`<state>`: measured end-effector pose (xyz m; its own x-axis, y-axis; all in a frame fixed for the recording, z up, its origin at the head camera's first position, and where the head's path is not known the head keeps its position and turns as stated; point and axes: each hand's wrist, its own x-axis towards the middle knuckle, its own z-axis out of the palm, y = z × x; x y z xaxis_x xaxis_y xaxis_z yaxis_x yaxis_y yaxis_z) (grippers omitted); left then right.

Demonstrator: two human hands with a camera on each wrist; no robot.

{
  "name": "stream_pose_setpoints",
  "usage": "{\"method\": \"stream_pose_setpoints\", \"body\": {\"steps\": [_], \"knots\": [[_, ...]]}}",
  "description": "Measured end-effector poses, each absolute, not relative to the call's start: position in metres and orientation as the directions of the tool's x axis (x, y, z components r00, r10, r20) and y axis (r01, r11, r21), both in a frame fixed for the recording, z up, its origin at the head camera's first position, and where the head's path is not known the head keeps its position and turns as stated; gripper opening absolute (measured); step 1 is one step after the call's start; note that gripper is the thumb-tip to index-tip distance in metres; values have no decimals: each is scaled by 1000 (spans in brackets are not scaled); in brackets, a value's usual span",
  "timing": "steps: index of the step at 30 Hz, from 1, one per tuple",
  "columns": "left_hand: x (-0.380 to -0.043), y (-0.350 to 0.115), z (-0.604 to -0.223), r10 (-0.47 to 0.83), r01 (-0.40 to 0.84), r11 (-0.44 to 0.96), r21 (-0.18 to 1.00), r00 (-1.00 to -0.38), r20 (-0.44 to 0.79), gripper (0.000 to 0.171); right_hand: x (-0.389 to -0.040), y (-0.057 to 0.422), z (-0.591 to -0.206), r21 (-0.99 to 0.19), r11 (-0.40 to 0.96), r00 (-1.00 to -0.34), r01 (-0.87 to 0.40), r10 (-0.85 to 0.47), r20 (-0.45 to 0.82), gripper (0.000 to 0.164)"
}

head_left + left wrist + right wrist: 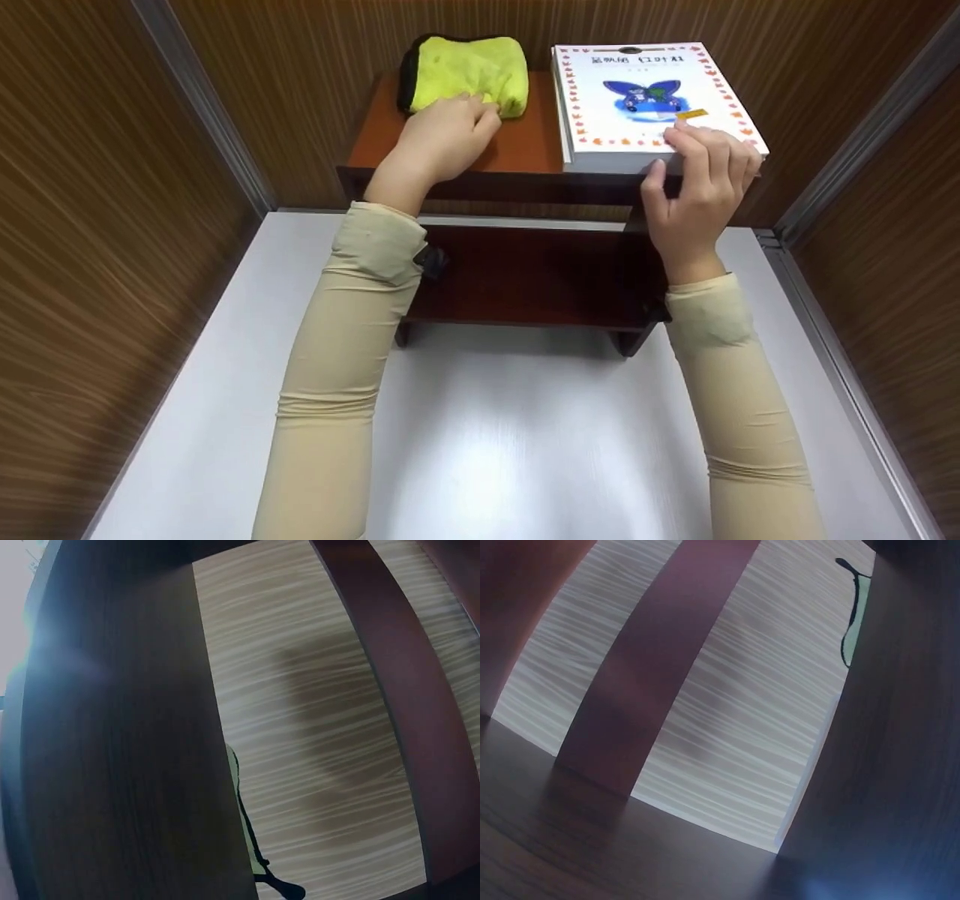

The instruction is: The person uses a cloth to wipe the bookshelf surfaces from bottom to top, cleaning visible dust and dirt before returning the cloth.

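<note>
A yellow-green cloth [469, 67] with black edging lies folded on the left of the brown shelf's top [536, 135]. My left hand [442, 139] pinches its front edge; the fingertips are partly hidden. To the right lies a thick white book [600, 127] with a butterfly on its cover, perhaps more than one in a stack. My right hand [701, 176] grips its front right corner, fingers over the cover and thumb at the front edge. Neither hand shows in the wrist views, but a sliver of the cloth [251, 840] peeks past a dark board there.
The dark red lower board [525, 277] of the shelf runs beneath the top. The shelf stands on a white tabletop [487, 435] against a wood-grain back wall [300, 90]. Wood-grain side panels [97, 247] with metal strips close in both sides.
</note>
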<state>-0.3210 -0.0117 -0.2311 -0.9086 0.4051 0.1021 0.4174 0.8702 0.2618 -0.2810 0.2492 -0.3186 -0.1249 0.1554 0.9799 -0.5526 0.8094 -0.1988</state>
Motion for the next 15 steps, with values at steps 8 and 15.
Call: {"method": "stream_pose_setpoints", "body": {"steps": [8, 15], "knots": [[-298, -7, -237, 459, 502, 840, 207, -860, 223, 45, -283, 250, -321, -193, 807, -113, -558, 157, 981, 30], [-273, -3, -242, 534, 582, 810, 76, -784, 317, 45, -283, 251, -322, -191, 810, -111, -555, 155, 982, 31]]}}
